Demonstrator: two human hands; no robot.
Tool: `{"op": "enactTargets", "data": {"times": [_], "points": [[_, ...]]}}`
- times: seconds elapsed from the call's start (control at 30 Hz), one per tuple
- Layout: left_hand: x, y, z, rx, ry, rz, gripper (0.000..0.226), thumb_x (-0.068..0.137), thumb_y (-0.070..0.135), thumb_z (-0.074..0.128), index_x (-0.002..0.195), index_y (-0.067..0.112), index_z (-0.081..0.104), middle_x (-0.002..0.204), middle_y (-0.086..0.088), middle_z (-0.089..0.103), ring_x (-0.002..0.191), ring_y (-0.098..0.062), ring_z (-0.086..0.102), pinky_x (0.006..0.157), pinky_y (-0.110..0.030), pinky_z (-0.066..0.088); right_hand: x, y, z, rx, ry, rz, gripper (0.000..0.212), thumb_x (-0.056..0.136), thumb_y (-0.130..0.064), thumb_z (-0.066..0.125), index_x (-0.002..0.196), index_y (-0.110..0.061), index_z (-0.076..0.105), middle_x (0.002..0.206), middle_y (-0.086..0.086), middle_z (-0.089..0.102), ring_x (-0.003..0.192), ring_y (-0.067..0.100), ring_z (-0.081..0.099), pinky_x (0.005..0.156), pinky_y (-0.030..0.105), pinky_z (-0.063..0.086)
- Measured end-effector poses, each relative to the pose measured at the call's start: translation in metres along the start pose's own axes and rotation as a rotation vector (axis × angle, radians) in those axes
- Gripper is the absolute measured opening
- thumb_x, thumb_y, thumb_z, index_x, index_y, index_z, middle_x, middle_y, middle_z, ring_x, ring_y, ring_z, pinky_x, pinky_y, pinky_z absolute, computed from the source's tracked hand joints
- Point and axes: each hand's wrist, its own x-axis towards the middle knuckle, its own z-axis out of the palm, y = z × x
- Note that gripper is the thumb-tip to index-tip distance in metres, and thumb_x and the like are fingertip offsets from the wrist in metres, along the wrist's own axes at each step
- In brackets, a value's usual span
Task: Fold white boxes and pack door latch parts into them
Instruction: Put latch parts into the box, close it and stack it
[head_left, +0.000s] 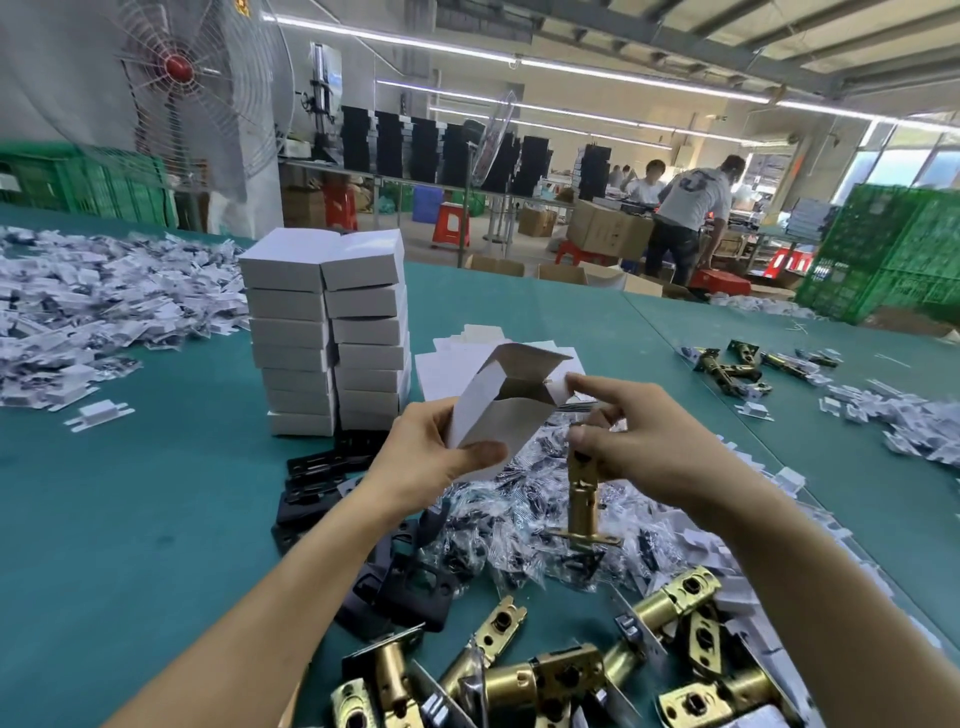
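The left hand (421, 457) grips an open white box (498, 410) by its lower end, thumb across the front. Just right of the box the right hand (639, 441) pinches a brass latch (582, 499) by its top. The latch hangs outside, below the box's mouth, while the forefinger touches a side flap. Left of the box stands a stack of closed boxes (327, 332); beneath it lie bagged screws (519, 514), black plates (322, 478) and loose latches (545, 670).

Wide factory hall under long rows of tube lights (571, 67) and a steel-beamed ceiling. Far left, a big wire-caged fan (179, 67) with a red hub. Green plastic crates (893, 249) stacked at both sides. Beyond the teal desk (130, 519), red stools (451, 224), cardboard cartons (608, 228), bright windows (904, 166) far right.
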Motion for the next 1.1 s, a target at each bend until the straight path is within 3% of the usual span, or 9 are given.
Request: {"op": "enactTargets", "data": {"times": [0.07,0.13,0.23,0.3,0.4,0.53,0.77,0.97,1.1], "points": [[0.001,-0.002,0.0,0.013,0.014,-0.014,0.032,0.072,0.019,0.089,0.101,0.017,0.075,0.09,0.005,0.077,0.089,-0.017,0.071,0.082,-0.039,0.058,-0.002,-0.005,-0.008,0.09,0.017,0.017,0.05,0.095,-0.005,0.061,0.142,-0.018,0.049,0.085,0.017,0.05,0.092,0.045,0.065,0.088,0.057,0.053],[0.001,-0.002,0.0,0.012,0.026,-0.035,0.032,0.069,0.021,0.091,0.097,0.02,0.075,0.088,0.006,0.076,0.086,-0.015,0.071,0.08,-0.038,0.059,-0.005,-0.015,-0.015,0.181,0.097,-0.076,0.045,0.094,-0.005,0.061,0.137,-0.014,0.054,0.09,0.014,0.059,0.092,0.036,0.069,0.089,0.049,0.056],[0.0,0.001,0.0,-0.027,-0.004,-0.051,0.045,0.063,0.027,0.091,0.103,0.014,0.075,0.095,-0.003,0.077,0.093,-0.024,0.072,0.088,-0.045,0.059,-0.009,-0.035,-0.02,0.292,0.278,-0.295,0.025,0.093,-0.006,0.062,0.113,-0.019,0.067,0.097,0.006,0.067,0.089,0.022,0.072,0.088,0.039,0.059],[-0.001,0.003,0.0,-0.068,-0.054,-0.056,0.05,0.059,0.031,0.088,0.104,0.014,0.075,0.095,-0.002,0.078,0.092,-0.02,0.073,0.086,-0.038,0.06,-0.007,-0.042,-0.019,0.251,0.391,-0.413,0.022,0.092,-0.007,0.065,0.108,-0.021,0.068,0.099,0.003,0.068,0.093,0.022,0.07,0.087,0.04,0.058],[-0.003,0.006,0.001,-0.123,-0.143,-0.052,0.04,0.062,0.023,0.086,0.1,0.017,0.075,0.092,0.002,0.078,0.085,-0.011,0.073,0.074,-0.023,0.057,-0.003,-0.043,-0.016,0.022,0.496,-0.501,0.025,0.089,-0.009,0.071,0.111,-0.021,0.07,0.103,0.003,0.065,0.095,0.013,0.066,0.086,0.038,0.056],[-0.004,0.007,0.002,-0.115,-0.188,-0.056,0.03,0.073,0.007,0.084,0.099,0.018,0.075,0.092,0.001,0.078,0.083,-0.01,0.073,0.073,-0.019,0.056,0.001,-0.042,-0.012,-0.058,0.44,-0.562,0.024,0.088,-0.008,0.072,0.109,-0.018,0.074,0.101,0.003,0.063,0.095,0.012,0.065,0.08,0.037,0.057],[-0.006,0.009,0.0,-0.075,-0.262,-0.082,0.036,0.075,0.01,0.085,0.108,0.016,0.075,0.1,-0.001,0.078,0.093,-0.014,0.073,0.082,-0.023,0.057,0.007,-0.048,-0.011,-0.188,0.38,-0.742,0.02,0.085,-0.012,0.075,0.103,-0.021,0.077,0.095,-0.002,0.064,0.086,0.012,0.06,0.074,0.029,0.051],[-0.007,0.011,-0.002,-0.137,-0.274,-0.088,0.038,0.068,0.015,0.086,0.104,0.023,0.076,0.101,-0.002,0.078,0.094,-0.015,0.074,0.08,-0.023,0.057,0.016,-0.041,-0.022,-0.176,0.306,-0.68,0.018,0.081,-0.012,0.079,0.099,-0.016,0.078,0.091,0.004,0.069,0.078,0.016,0.066,0.074,0.039,0.055],[-0.006,0.012,-0.001,-0.212,-0.223,-0.046,0.038,0.063,0.016,0.087,0.1,0.02,0.077,0.102,-0.006,0.078,0.094,-0.018,0.074,0.078,-0.025,0.058,0.017,-0.035,-0.016,-0.248,0.291,-0.648,0.018,0.08,-0.015,0.08,0.098,-0.018,0.079,0.086,0.001,0.071,0.077,0.012,0.063,0.071,0.032,0.051]]}}
